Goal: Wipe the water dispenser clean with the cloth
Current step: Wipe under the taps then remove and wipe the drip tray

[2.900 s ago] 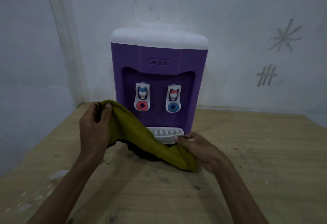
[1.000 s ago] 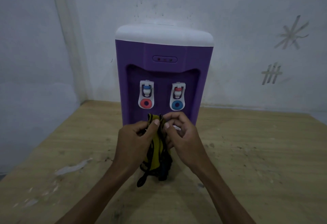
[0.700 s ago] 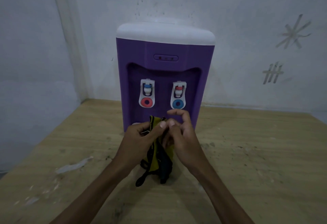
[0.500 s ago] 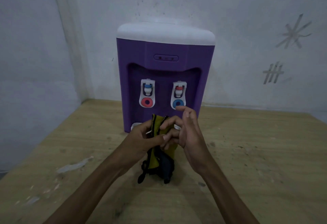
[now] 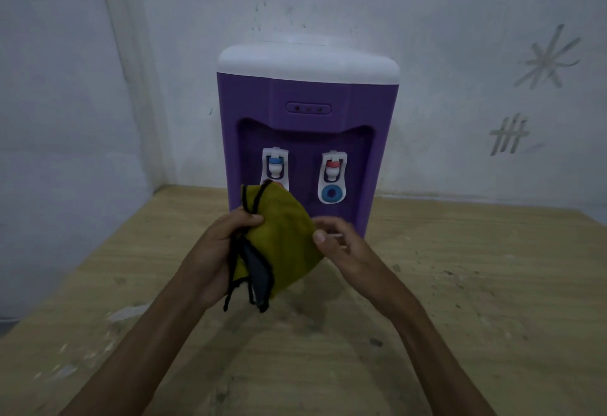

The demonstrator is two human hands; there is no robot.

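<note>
**Two hands on the cloth, dispenser untouched**

Both my forearms reach forward over the wooden surface [image 5: 476, 284]. My left hand [image 5: 218, 251] grips the folded yellow cloth [image 5: 282, 245] at its left edge, thumb curled over the top, black-trimmed corners hanging below. My right hand [image 5: 341, 245] is blurred; its thumb rests at the cloth's right edge, but I cannot tell how firmly it holds. The cloth is raised in front of the purple water dispenser [image 5: 307, 126], which stands upright against the wall, covering its lower left tap.
</note>
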